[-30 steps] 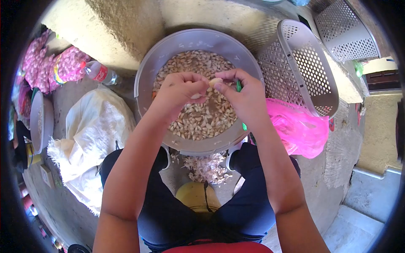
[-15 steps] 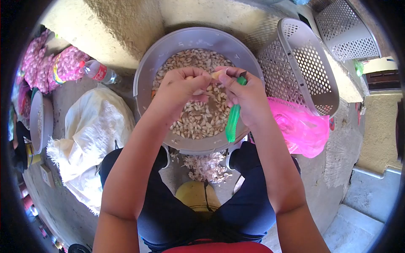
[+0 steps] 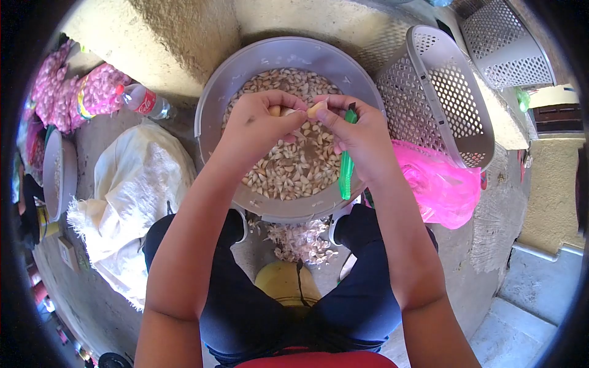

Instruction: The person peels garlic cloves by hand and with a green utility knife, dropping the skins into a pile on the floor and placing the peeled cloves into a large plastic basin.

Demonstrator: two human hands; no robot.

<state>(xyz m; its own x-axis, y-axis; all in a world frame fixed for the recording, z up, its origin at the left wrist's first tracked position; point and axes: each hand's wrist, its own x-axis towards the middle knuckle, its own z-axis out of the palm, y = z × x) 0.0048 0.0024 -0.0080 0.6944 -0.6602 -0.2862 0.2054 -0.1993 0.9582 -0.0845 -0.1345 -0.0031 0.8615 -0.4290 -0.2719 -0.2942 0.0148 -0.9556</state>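
Observation:
Over a big grey basin (image 3: 211,92) of water and many garlic cloves (image 3: 288,175), my two hands meet at the fingertips. My left hand (image 3: 261,122) is closed, with a pale garlic clove (image 3: 275,111) showing between its thumb and fingers. Pinched by the thumb and forefinger of my right hand (image 3: 362,129) is another yellowish garlic clove (image 3: 316,110). That hand also keeps a small knife with a green handle (image 3: 346,175) against its palm, handle pointing down. Only a little of its dark blade shows above the fingers.
Garlic peelings (image 3: 300,242) lie on the floor between my feet. A white sack (image 3: 132,178) and a cola bottle (image 3: 146,102) are at left, near pink net bags (image 3: 104,92). At right are a perforated basket (image 3: 457,98) and a pink plastic bag (image 3: 435,190).
Both hands have shifted slightly upward and remain close together. The knife handle has swung a little to the right, and the clove in the right fingers shows more clearly.

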